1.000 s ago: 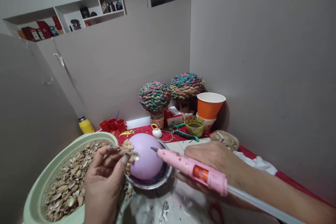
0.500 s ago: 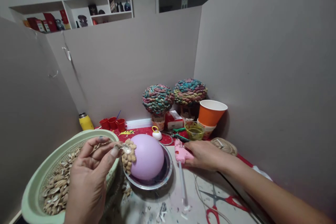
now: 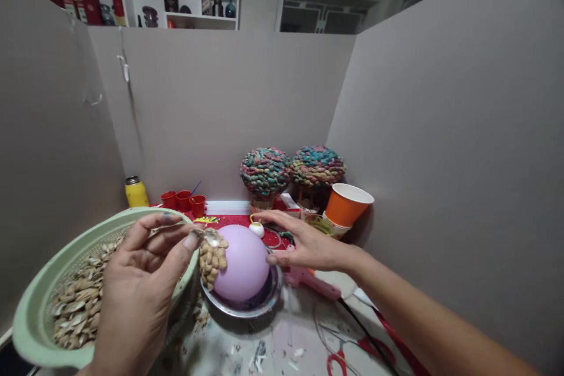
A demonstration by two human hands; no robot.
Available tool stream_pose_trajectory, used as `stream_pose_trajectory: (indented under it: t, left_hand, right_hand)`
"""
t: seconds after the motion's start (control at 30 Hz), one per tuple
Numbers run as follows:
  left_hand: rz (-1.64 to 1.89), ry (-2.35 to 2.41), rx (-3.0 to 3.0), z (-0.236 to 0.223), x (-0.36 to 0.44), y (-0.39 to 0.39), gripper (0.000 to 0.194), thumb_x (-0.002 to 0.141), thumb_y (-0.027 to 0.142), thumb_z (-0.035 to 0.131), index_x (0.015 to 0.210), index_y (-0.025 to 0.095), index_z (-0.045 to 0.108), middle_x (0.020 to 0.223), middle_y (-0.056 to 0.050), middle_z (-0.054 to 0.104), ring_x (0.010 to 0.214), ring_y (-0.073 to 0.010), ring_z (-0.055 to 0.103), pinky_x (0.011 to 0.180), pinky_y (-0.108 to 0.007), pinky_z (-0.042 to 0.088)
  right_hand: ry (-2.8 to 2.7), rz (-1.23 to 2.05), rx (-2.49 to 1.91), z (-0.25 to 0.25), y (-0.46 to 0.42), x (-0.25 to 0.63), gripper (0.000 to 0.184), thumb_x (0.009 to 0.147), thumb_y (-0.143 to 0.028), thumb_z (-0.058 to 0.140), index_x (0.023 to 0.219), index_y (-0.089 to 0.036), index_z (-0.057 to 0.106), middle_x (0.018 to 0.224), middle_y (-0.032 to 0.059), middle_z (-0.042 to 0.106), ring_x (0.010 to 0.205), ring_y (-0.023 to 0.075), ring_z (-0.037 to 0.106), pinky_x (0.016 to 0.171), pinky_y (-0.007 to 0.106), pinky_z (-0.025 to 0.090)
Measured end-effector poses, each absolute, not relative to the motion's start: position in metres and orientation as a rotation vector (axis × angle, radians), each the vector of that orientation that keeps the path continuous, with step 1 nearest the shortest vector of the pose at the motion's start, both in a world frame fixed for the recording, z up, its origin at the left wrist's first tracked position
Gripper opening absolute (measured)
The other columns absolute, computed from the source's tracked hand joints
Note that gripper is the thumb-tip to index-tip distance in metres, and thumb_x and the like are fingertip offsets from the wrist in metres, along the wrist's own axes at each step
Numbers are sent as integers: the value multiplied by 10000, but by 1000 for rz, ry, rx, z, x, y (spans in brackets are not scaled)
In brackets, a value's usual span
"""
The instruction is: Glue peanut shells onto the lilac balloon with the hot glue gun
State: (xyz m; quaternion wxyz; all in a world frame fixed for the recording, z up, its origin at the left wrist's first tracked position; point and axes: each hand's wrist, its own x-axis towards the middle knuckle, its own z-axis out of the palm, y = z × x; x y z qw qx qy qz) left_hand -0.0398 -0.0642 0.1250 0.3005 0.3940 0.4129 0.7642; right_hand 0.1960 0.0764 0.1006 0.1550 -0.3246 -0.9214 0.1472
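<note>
My left hand [image 3: 141, 282] pinches a small shell [image 3: 210, 238] with glue on it, held right at the cluster of shells [image 3: 211, 259] stuck on the left side of a purple balloon [image 3: 244, 261]. The balloon sits in a metal bowl [image 3: 268, 294]. My right hand [image 3: 304, 244] is open with fingers spread, hovering beside the balloon's right side. The pink glue gun [image 3: 312, 282] lies on the table just under that hand.
A green basket [image 3: 30, 317] full of shells is at the left. Behind stand two yarn-covered balls [image 3: 267, 170], orange paper cups [image 3: 346, 205], small red cups [image 3: 183, 201] and a yellow bottle [image 3: 136, 192]. Red scissors [image 3: 348, 352] lie at the front right. Grey partitions close three sides.
My right hand put the glue gun down on the table and let go, then moved left toward the balloon. My left hand kept the shell by the shell cluster.
</note>
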Motion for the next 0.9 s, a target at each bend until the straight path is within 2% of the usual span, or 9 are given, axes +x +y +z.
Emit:
stream_pose_trajectory:
  t: [0.1,0.2,0.3,0.43,0.57,0.73,0.8,0.9]
  left_hand:
    - [2049,1049,1060,122,-41,-63,312,678,209,835,932,202,654,866,-15,747,832,-137,714,743,-163,582]
    - [2059,1049,1071,122,-41,-62,293,689,196,823,929,199,654,889,-21,745,846,-142,710,755,-181,582]
    - [2055,1079,1072,123,-40,-63,296,676,196,821,921,192,656,880,-32,745,828,-156,711,731,-196,585]
    - [2058,1093,1089,122,-37,-62,270,673,192,815,893,188,659,857,-32,745,794,-157,711,699,-198,589]
    - [2045,1119,1109,119,-35,-60,260,672,195,819,882,194,666,852,-27,753,795,-156,719,708,-193,594]
    - [2041,1268,1200,114,-33,-64,233,674,229,821,858,217,679,836,-22,765,771,-173,732,690,-211,605]
    - [2061,1409,1281,111,-29,-67,210,660,237,826,824,220,697,811,-27,770,742,-184,730,699,-237,610]
    - [2159,1502,1449,103,-22,-69,134,687,222,795,796,241,721,818,-19,771,767,-199,719,804,-298,590]
  right_hand:
    - [-2696,607,-717,97,87,167,1034,710,-613,758,1528,-222,259,1597,118,204,1461,277,190,1173,444,230]
    - [-2749,755,-575,91,98,147,1120,658,-635,785,1543,-222,235,1615,129,134,1475,331,93,1180,519,143]
    - [-2741,867,-505,87,105,142,1108,643,-599,809,1534,-220,272,1597,115,219,1456,331,179,1184,484,152]
    - [-2649,984,-589,80,104,149,1040,657,-543,816,1512,-216,322,1531,116,362,1378,320,357,1142,464,281]
    - [-2532,969,-726,73,99,156,968,704,-496,779,1510,-227,316,1479,109,431,1286,312,468,1066,456,392]
    - [-2411,907,-830,66,89,155,916,733,-556,726,1496,-228,341,1460,114,454,1266,320,485,1042,458,415]
    - [-2386,868,-857,65,83,154,930,720,-568,735,1487,-196,364,1464,136,448,1290,330,459,1067,471,386]
    - [-2374,812,-893,65,75,154,957,700,-585,751,1478,-161,389,1485,171,418,1333,359,402,1109,519,315]
